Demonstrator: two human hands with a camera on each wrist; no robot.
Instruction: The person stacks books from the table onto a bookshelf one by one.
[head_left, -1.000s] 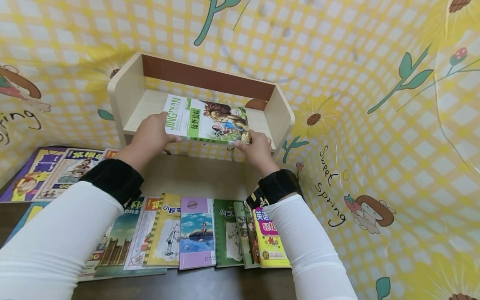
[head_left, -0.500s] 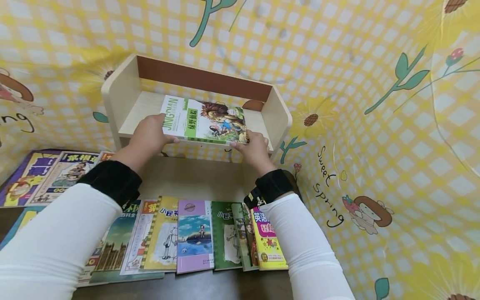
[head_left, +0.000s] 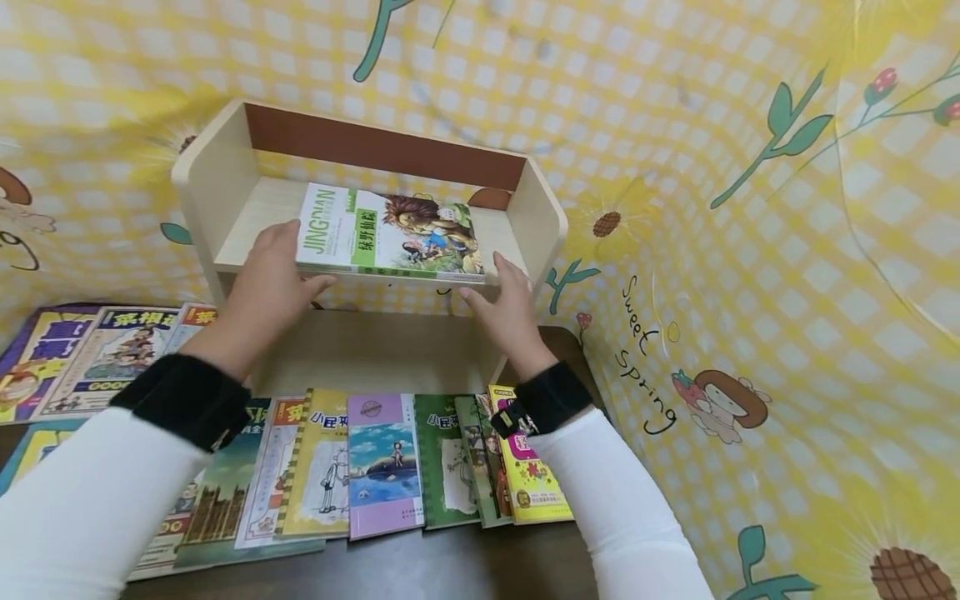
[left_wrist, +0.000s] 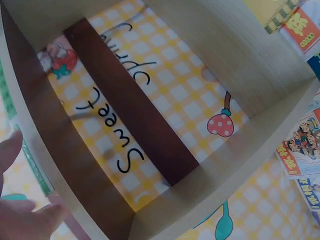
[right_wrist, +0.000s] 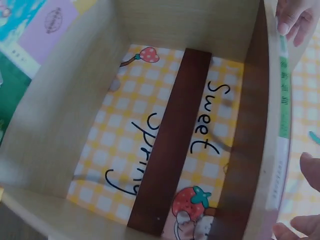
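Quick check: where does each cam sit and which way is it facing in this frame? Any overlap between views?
Head: worn on the head, facing forward and down at the pale wooden shelf unit, the green-covered lion picture book, both white sleeves, left hand and right hand.
Left wrist: below the shelf board, facing into the lower bay; left fingertips at the frame's left edge.
Right wrist: same bay from the opposite side; right fingers at the book's edge.
Shared: both wrist views show the brown back rail and "Sweet Spring" cloth.

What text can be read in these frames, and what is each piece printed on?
"JINGDIAN": green letters on the lion-cover book that lies on the wooden shelf.
"Sweet Spring": handwritten script on the yellow checked cloth.
Row of books on the table: Chinese titles, too small to read reliably.
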